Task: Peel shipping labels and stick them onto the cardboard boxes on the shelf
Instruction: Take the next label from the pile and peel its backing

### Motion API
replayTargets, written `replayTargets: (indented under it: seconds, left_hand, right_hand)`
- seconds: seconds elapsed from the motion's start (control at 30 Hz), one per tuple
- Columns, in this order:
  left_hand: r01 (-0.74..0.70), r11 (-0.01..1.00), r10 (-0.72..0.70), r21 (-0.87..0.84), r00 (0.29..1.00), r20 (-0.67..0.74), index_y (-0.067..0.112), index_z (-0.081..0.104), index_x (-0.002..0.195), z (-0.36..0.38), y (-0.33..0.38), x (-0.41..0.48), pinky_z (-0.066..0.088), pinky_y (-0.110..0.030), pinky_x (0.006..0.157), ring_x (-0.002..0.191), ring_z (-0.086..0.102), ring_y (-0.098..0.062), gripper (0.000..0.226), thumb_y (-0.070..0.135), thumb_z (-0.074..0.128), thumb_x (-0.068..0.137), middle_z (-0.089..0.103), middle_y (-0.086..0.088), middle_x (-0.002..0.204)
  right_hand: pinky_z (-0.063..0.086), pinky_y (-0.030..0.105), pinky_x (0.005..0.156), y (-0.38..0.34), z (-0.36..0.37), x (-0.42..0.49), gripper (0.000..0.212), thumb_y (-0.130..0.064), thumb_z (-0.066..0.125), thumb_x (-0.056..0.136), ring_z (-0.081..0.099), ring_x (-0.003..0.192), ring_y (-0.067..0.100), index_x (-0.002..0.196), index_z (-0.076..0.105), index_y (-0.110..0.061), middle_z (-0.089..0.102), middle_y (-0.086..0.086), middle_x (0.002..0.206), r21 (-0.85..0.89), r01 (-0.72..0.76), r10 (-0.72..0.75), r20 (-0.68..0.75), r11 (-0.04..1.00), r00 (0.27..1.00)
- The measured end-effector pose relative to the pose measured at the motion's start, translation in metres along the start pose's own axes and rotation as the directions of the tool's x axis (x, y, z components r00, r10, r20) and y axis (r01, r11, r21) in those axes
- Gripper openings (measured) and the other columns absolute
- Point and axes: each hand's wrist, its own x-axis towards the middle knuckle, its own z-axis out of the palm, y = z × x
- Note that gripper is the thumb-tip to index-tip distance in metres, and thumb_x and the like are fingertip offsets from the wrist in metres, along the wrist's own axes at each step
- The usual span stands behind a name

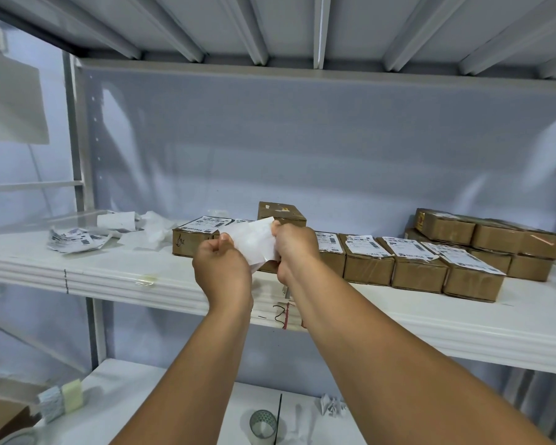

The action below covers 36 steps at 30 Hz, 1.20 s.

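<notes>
In the middle of the frame both hands hold one white label sheet (258, 242) in the air, just in front of the row of cardboard boxes (418, 268) on the shelf (109, 277). The left hand (222, 264) has its grip closed on the lower left edge of the sheet, with the fingers curled and pinching. The right hand (294, 248) pinches the right edge in the same way. I judge that this is the peeling step, where the label is parted from its backing.

The sheet is thin paper, very light and soft, and it bends easily. Once free, its sticky side will probably catch on fingers or on itself. It is better to hold it only by the corners and to keep it stretched flat.

The boxes right of centre already carry labels on top. The stack of boxes (495, 242) at the far right seems mostly bare. More labels (74, 240) lie at the left of the shelf. Barcodes and lines of print show on them, but the letters are too small to read. One box front has a black pen scribble (182, 241).
</notes>
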Motion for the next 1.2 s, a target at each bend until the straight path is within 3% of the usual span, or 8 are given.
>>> replayTargets:
  seconds: [0.07, 0.2, 0.33, 0.5, 0.63, 0.97, 1.13, 1.2]
  left_hand:
    - [-0.021, 0.999, 0.021, 0.031, 1.0, -0.004, 0.015, 0.049, 0.068, -0.001, -0.002, -0.001, 0.046, -0.033, 0.073, 0.07, 0.051, -0.022, 0.029, 0.021, 0.048, 0.096, 0.053, 0.002, 0.067]
    - [-0.012, 0.998, 0.013, 0.056, 1.0, -0.014, 0.015, 0.048, 0.068, -0.001, -0.008, -0.002, 0.038, -0.029, 0.062, 0.059, 0.047, -0.014, 0.03, 0.021, 0.047, 0.097, 0.051, 0.001, 0.064]
    - [-0.012, 0.996, 0.014, 0.085, 1.0, -0.017, 0.01, 0.052, 0.076, 0.0, -0.012, -0.005, 0.034, -0.025, 0.053, 0.058, 0.045, -0.013, 0.025, 0.021, 0.048, 0.097, 0.049, 0.002, 0.064]
    - [-0.005, 0.992, 0.007, 0.123, 1.0, -0.016, 0.009, 0.053, 0.079, 0.003, -0.019, -0.007, 0.031, -0.029, 0.06, 0.07, 0.048, -0.023, 0.023, 0.022, 0.048, 0.097, 0.051, 0.001, 0.067]
    - [0.01, 0.989, -0.01, 0.146, 1.0, -0.002, 0.008, 0.054, 0.083, 0.005, -0.024, -0.008, 0.032, -0.027, 0.066, 0.076, 0.049, -0.025, 0.021, 0.022, 0.048, 0.097, 0.051, -0.001, 0.071]
    - [0.021, 0.987, -0.024, 0.158, 1.0, 0.012, 0.008, 0.053, 0.082, 0.011, -0.027, -0.008, 0.033, -0.027, 0.066, 0.073, 0.048, -0.025, 0.021, 0.022, 0.048, 0.097, 0.049, 0.002, 0.067]
    - [0.017, 0.983, -0.022, 0.184, 0.999, 0.025, 0.008, 0.053, 0.085, 0.007, -0.031, -0.011, 0.033, -0.028, 0.07, 0.081, 0.05, -0.026, 0.02, 0.023, 0.048, 0.097, 0.051, 0.0, 0.074]
    - [0.013, 0.98, -0.02, 0.197, 0.999, 0.034, 0.009, 0.053, 0.085, 0.005, -0.031, -0.009, 0.035, -0.029, 0.072, 0.082, 0.05, -0.027, 0.02, 0.024, 0.048, 0.097, 0.052, -0.001, 0.078]
  right_hand:
    - [0.048, 0.027, 0.058, 0.003, -0.001, 0.002, 0.013, -0.015, 0.058, 0.092, 0.054, 0.069, 0.019, 0.104, 0.057, -0.011, 0.058, 0.002, 0.084, -0.02, -0.008, 0.008, -0.017, 1.0, 1.0]
    - [0.054, 0.042, 0.084, 0.009, -0.003, 0.008, 0.018, -0.015, 0.06, 0.09, 0.056, 0.083, 0.026, 0.107, 0.056, -0.01, 0.057, 0.005, 0.089, -0.024, -0.013, 0.012, -0.045, 1.0, 0.999]
    - [0.05, 0.035, 0.075, 0.012, -0.008, 0.011, 0.008, -0.012, 0.058, 0.091, 0.053, 0.068, 0.02, 0.096, 0.052, -0.01, 0.054, 0.002, 0.078, -0.024, -0.039, 0.037, -0.052, 0.999, 0.998]
    - [0.032, 0.022, 0.048, 0.012, -0.019, 0.011, 0.004, -0.011, 0.054, 0.093, 0.039, 0.053, 0.016, 0.091, 0.051, -0.009, 0.043, 0.002, 0.066, -0.017, -0.11, 0.109, -0.069, 0.994, 0.992]
    - [0.034, 0.023, 0.052, 0.016, -0.026, 0.016, 0.026, -0.012, 0.052, 0.094, 0.038, 0.052, 0.016, 0.069, 0.044, -0.012, 0.044, 0.002, 0.064, -0.019, -0.127, 0.124, -0.09, 0.992, 0.988]
    - [0.029, 0.021, 0.047, 0.017, -0.032, 0.027, 0.003, -0.012, 0.055, 0.092, 0.035, 0.05, 0.016, 0.092, 0.053, -0.01, 0.041, 0.002, 0.063, -0.013, -0.161, 0.158, -0.129, 0.987, 0.979]
    - [0.051, 0.029, 0.068, 0.027, -0.032, 0.035, 0.012, -0.015, 0.058, 0.087, 0.047, 0.061, 0.02, 0.097, 0.058, -0.009, 0.048, 0.003, 0.072, -0.017, -0.137, 0.132, -0.164, 0.99, 0.978]
    - [0.049, 0.031, 0.075, 0.03, -0.034, 0.038, 0.013, -0.018, 0.059, 0.087, 0.05, 0.068, 0.022, 0.098, 0.058, -0.01, 0.05, 0.003, 0.076, -0.028, -0.117, 0.111, -0.166, 0.993, 0.98]
